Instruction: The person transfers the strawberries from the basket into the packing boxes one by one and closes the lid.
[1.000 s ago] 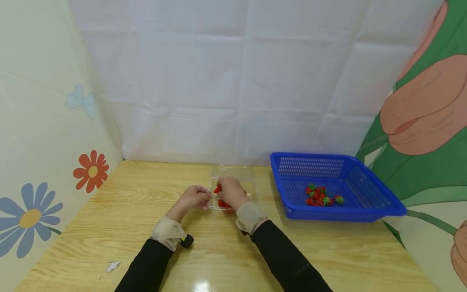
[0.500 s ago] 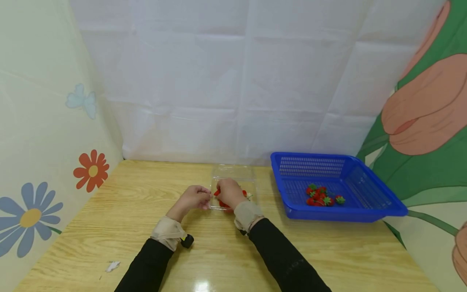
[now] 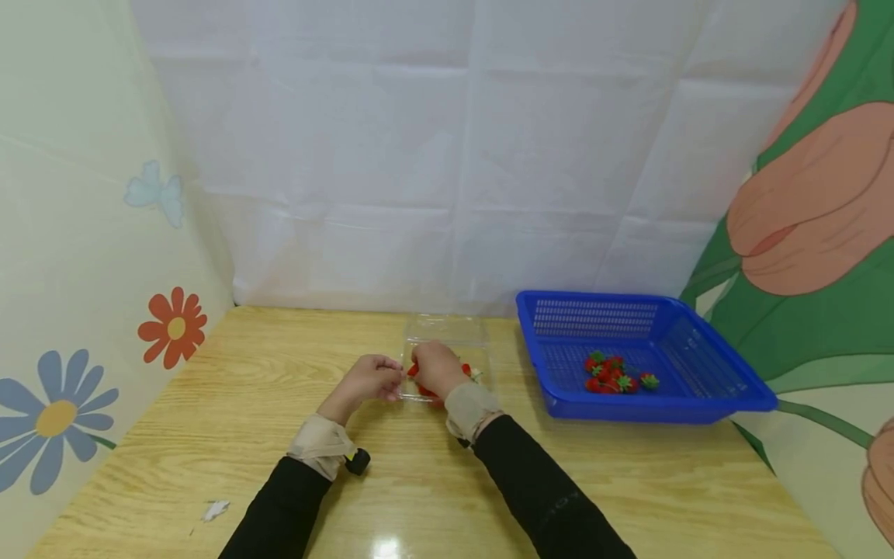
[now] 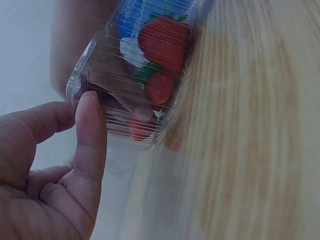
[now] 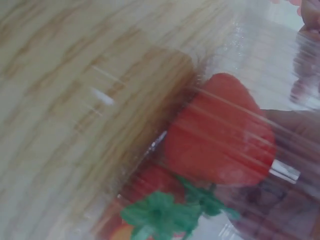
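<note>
A clear plastic box (image 3: 447, 329) lies open on the table, its lid folded back toward the wall. Red strawberries (image 4: 164, 41) with green leaves show through its ribbed side in the left wrist view. My left hand (image 3: 370, 379) pinches the box's left rim between thumb and index finger. Reaching down inside, my right hand (image 3: 438, 369) has its fingertips on a strawberry (image 4: 137, 129) near the left end and holds it. In the right wrist view a large strawberry (image 5: 220, 132) fills the middle, seen through the plastic. The palm side of the right hand is hidden.
A blue basket (image 3: 656, 411) with several strawberries (image 3: 611, 377) stands to the right of the box. White sheeting (image 3: 363, 155) rises behind the wooden table (image 3: 419, 497). A small white scrap (image 3: 216, 510) lies at the front left.
My right hand has moved slightly left and lower into the box, taking the strawberry down with it. The left hand has stayed at the rim.
</note>
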The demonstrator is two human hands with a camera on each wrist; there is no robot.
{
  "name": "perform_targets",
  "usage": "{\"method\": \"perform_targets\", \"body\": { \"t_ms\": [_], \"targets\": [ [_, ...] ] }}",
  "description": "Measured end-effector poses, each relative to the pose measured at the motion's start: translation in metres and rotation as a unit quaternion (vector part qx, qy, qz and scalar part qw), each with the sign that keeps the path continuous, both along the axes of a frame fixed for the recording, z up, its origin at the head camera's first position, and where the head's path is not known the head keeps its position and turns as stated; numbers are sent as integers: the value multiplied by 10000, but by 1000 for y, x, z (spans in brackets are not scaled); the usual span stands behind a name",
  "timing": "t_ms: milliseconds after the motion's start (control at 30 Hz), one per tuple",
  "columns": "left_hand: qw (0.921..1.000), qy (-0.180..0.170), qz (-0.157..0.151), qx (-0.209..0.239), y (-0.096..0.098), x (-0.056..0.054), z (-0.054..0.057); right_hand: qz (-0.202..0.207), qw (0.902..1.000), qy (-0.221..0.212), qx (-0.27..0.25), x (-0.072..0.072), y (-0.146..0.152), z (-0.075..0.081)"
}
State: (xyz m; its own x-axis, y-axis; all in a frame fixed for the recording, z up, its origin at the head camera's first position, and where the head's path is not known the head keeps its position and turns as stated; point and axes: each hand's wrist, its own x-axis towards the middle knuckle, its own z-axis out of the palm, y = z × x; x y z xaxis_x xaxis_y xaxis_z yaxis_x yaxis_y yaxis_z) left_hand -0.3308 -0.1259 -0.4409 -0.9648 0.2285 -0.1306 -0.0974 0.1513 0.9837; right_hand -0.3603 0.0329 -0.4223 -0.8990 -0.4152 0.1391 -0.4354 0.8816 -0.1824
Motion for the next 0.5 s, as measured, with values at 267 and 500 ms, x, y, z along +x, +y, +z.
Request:
{"method": "perform_targets", "body": {
  "t_ms": [267,500],
  "targets": [
    [9999,-56,75,-81,0,1,1,35,9998,-219,17,7,4,10],
    [9999,-104,102,-44,0,1,1,-128,9996,-245,-93,20,17,38]
  ]
}}
